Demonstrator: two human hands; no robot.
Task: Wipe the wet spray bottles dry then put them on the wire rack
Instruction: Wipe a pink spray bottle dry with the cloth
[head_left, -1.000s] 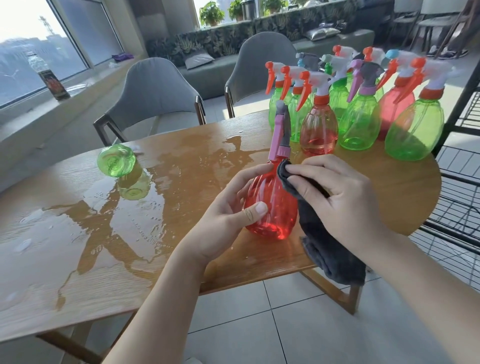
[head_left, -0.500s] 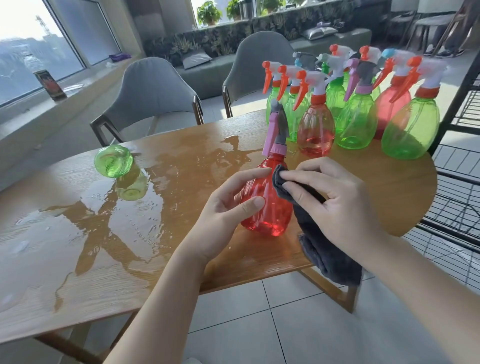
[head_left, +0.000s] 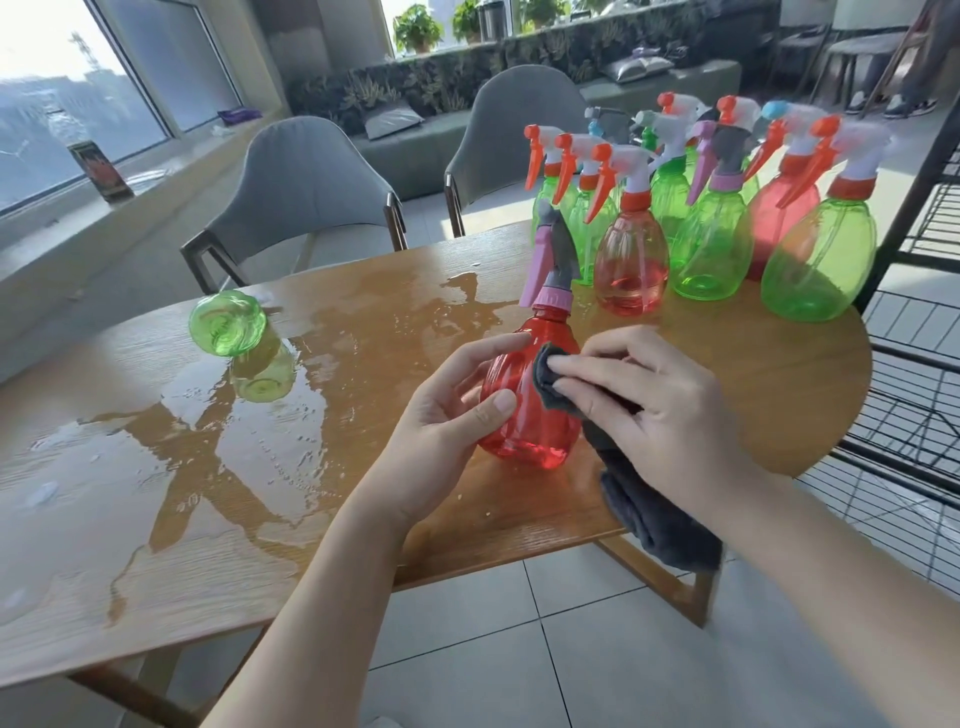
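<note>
Here the red spray bottle (head_left: 527, 400) stands upright near the front edge of the wooden table (head_left: 311, 519), just at the margin of the spilled water (head_left: 218, 447), with its pink trigger head pointing up and away. The left hand (head_left: 441, 447) cups the bottle's left flank, thumb and fingers curled round the belly, while the right hand (head_left: 660, 415) presses a dark grey cloth (head_left: 654, 509) against the right shoulder with fairly straight fingers — the rest of the cloth hangs off the table edge. The bottle looks like thin clear plastic and holds little if any liquid, so it should be light and a bit springy under a squeeze; wet, it will likely be slick on the rounded belly. The narrow neck under the pink collar seems the surer place to grip when lifting it — the trigger itself could depress. A cluster of green and red bottles (head_left: 717, 234) stands at the far right of the table, one green bottle (head_left: 226, 322) lies on its side in the water, and the black wire rack (head_left: 919, 415) stands just beside the table's right end.
</note>
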